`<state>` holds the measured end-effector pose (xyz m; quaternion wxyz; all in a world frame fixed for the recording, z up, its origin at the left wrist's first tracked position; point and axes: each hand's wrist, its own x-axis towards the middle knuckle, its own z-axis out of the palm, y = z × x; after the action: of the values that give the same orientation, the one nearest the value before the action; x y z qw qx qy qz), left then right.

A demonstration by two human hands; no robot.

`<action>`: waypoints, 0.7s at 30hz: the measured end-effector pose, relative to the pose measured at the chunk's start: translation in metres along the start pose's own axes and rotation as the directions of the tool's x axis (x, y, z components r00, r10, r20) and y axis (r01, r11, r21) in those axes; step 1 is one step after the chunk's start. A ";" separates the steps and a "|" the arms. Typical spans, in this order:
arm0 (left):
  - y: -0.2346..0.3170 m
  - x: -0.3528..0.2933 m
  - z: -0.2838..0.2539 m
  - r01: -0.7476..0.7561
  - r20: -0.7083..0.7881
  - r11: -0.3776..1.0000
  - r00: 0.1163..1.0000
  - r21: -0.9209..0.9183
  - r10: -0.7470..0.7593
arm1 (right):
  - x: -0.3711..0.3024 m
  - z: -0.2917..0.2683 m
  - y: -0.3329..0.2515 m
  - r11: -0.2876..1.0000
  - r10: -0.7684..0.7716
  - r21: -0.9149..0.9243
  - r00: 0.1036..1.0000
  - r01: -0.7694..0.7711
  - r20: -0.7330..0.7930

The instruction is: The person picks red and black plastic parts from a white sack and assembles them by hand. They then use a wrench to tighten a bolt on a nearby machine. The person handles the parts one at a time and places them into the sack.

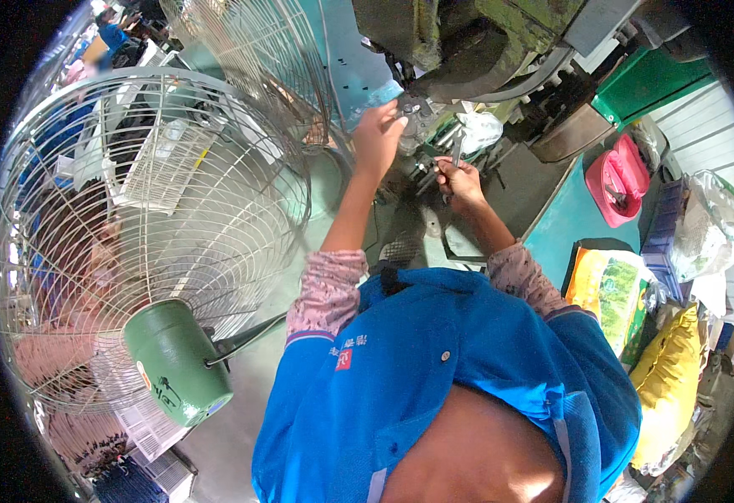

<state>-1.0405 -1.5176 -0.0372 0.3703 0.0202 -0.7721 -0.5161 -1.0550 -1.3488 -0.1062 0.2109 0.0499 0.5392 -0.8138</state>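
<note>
My left hand (377, 141) reaches up to the dark metal parts (417, 113) under the machine. Its fingers are curled at their edge, but what they grip is too small to make out. Just past those fingertips is a light blue cloth (386, 92). Lower and to the right, my right hand (462, 183) is closed around a slim grey metal tool (457, 149) resembling a wrench, pointing up toward the machine. A clear plastic bag (480, 132) lies just beyond the tool.
The green machine body (501, 50) overhangs both hands. At left stands a large caged fan (174, 356). On the right are a teal surface (557, 222), a pink container (617, 180), a yellow sack (667, 390) and a blue crate (662, 226). Another person (114, 35) is far back left.
</note>
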 end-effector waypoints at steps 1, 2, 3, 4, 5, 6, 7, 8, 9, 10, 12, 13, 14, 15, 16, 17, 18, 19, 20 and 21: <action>-0.002 0.005 0.002 0.008 0.037 0.999 0.999 0.036 -0.010 | -0.003 -0.001 -0.001 1.000 -0.004 0.016 1.000 0.003 0.008; -0.003 0.009 0.005 0.016 0.074 0.997 0.997 0.071 -0.021 | -0.004 -0.003 -0.002 1.000 0.005 -0.014 1.000 -0.004 0.015; -0.005 0.011 0.007 0.022 0.109 0.994 0.993 0.107 -0.034 | -0.005 -0.005 -0.003 1.000 -0.002 -0.024 1.000 0.003 0.027; -0.002 0.013 0.009 0.025 0.102 0.995 0.994 0.095 -0.035 | -0.009 -0.005 -0.007 1.000 -0.009 -0.026 0.999 0.010 0.035; 0.000 0.014 0.008 0.048 0.113 0.996 0.992 0.075 -0.056 | -0.012 -0.005 -0.010 0.999 -0.016 -0.029 0.999 0.017 0.044; 0.001 0.015 0.006 0.072 0.122 0.996 0.989 0.057 -0.078 | -0.014 -0.003 -0.011 0.999 -0.034 -0.033 0.998 0.036 0.056; 0.003 0.016 0.003 0.094 0.132 0.995 0.986 0.040 -0.099 | -0.016 0.000 -0.012 0.998 -0.052 -0.036 0.996 0.055 0.070; 0.003 0.017 0.002 0.089 0.127 0.995 0.987 0.044 -0.094 | -0.016 0.003 -0.012 0.997 -0.069 -0.039 0.994 0.073 0.085; 0.003 0.016 0.002 0.088 0.117 0.995 0.989 0.052 -0.094 | -0.014 0.004 -0.010 0.996 -0.080 -0.033 0.992 0.083 0.100; 0.004 0.015 0.004 0.089 0.113 0.994 0.989 0.055 -0.095 | -0.011 0.004 -0.009 0.995 -0.092 -0.028 0.990 0.095 0.106; 0.005 0.014 0.006 0.066 0.087 0.995 0.994 0.071 -0.072 | -0.003 0.008 -0.008 0.993 -0.110 -0.026 0.987 0.114 0.114; 0.004 0.013 0.008 0.046 0.066 0.995 0.996 0.083 -0.052 | -0.007 0.018 -0.015 0.993 -0.112 -0.018 0.992 0.113 0.051; 0.003 0.010 0.009 0.027 0.044 0.995 0.999 0.097 -0.032 | 0.003 0.018 -0.010 0.987 -0.156 -0.028 0.987 0.157 0.034; -0.002 0.002 0.010 0.055 0.014 0.994 0.998 0.097 -0.057 | 0.011 0.018 -0.004 0.979 -0.200 -0.039 0.980 0.201 0.019; -0.012 -0.008 0.012 0.082 -0.022 0.992 0.997 0.096 -0.080 | 0.011 0.023 -0.005 0.975 -0.220 -0.048 0.975 0.219 -0.013; -0.015 -0.017 0.011 0.106 -0.054 0.990 0.993 0.095 -0.101 | 0.012 0.024 -0.006 0.968 -0.241 -0.072 0.970 0.239 -0.028; -0.017 -0.029 0.005 0.060 0.027 0.963 0.997 0.263 -0.070 | 0.013 0.025 -0.006 0.961 -0.264 -0.097 0.964 0.259 -0.042; -0.047 -0.046 0.005 0.135 0.093 0.987 0.985 0.091 -0.144 | 0.011 0.030 -0.004 0.955 -0.278 -0.118 0.960 0.272 -0.042; -0.048 -0.055 0.006 0.198 0.200 0.980 0.959 0.033 -0.200 | 0.012 0.026 -0.004 0.953 -0.282 -0.129 0.957 0.273 -0.060; -0.048 -0.066 0.008 0.264 0.308 0.964 0.919 -0.020 -0.245 | 0.015 0.024 -0.002 0.944 -0.307 -0.150 0.950 0.295 -0.063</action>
<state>-1.0140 -1.5067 -0.1140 0.1777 0.0298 -0.7945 -0.5800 -1.0656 -1.3740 -0.0994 0.0637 -0.0134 0.6042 -0.7941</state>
